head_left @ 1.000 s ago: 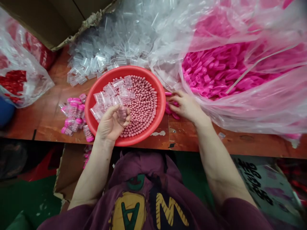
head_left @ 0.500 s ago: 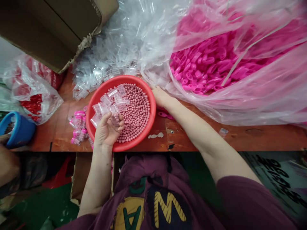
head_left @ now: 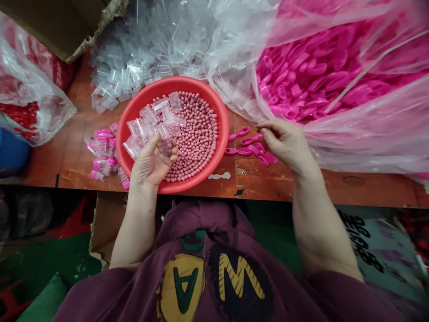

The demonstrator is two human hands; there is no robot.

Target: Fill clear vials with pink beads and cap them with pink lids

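Observation:
My left hand (head_left: 153, 162) is palm up over the near left of a red bowl (head_left: 224, 134), its fingers curled round a clear plastic container (head_left: 165, 144) with pink showing through it. More small clear containers (head_left: 144, 127) lie heaped in the bowl on a layer of round pink beads (head_left: 197, 129). Right of the bowl, my right hand (head_left: 284, 142) is lowered to the table, thumb and forefinger pinched at the end of a looped pink plastic piece (head_left: 247, 141). The fingertips partly hide that end. Several similar pink pieces (head_left: 259, 152) lie just beside it.
Filled containers with pink caps (head_left: 103, 150) lie left of the bowl. Behind it is a heap of clear empty containers (head_left: 134, 71). A large plastic bag of pink pieces (head_left: 311, 76) stands at right. At left are a bag of red pieces (head_left: 20, 116), a blue tub (head_left: 11, 152) and a cardboard box (head_left: 63, 27).
My right hand has moved right from the bowl's rim to the loose pink pieces, more of which now show. My left hand stays at the bowl with its container. The view has shifted.

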